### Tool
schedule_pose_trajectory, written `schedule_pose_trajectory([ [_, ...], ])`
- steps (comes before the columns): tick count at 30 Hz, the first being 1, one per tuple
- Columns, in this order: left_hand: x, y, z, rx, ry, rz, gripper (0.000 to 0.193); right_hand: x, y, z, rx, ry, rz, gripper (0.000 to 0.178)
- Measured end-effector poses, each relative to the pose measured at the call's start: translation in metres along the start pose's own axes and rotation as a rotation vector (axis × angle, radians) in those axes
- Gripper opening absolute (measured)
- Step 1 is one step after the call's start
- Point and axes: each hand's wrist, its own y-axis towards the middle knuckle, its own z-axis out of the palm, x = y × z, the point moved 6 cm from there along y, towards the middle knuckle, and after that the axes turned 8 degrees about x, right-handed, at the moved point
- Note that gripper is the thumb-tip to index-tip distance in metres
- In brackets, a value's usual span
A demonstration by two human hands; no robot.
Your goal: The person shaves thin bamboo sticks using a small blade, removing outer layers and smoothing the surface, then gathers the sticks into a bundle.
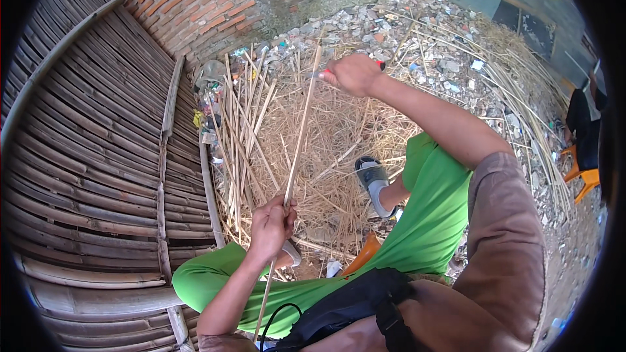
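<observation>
My left hand (270, 225) is closed round a long, thin bamboo strip (302, 137). The strip runs from beside my left thigh up and away from me, its far end near the rubble. My right hand (352, 75) grips a knife with a red handle (328, 76), whose dark butt end shows past the hand. Its blade (314, 75) lies against the upper part of the strip. Pale shavings (326, 143) cover the ground beneath both hands.
Several cut bamboo strips (241, 117) lean in a bunch left of the shavings. A slatted bamboo wall (91, 156) stands close on my left, a brick wall (195, 6) ahead. Long strips (521, 104) lie over rubble at right, where a person sits on an orange chair (582, 173).
</observation>
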Motion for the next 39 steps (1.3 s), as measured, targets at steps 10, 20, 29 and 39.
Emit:
schedule_pose_trajectory([
  [10, 0.019, -0.011, -0.003, 0.087, 0.081, -0.065, 0.032, -0.121, 0.028, 0.002, 0.232, -0.115, 0.361, 0.056],
  [20, 0.022, 0.057, -0.055, -0.151, -0.383, -0.021, 0.024, -0.045, 0.051, 0.042, 0.204, 0.403, 0.154, 0.074],
  [29, -0.058, 0.108, -0.087, -0.344, -0.174, 0.417, 0.034, 0.153, 0.004, 0.053, 0.190, 0.662, -0.286, 0.056],
  [39, -0.263, 0.078, -0.215, -0.743, -0.108, 1.034, 0.014, 0.211, -0.019, 0.048, 0.465, 0.849, -0.414, 0.027],
])
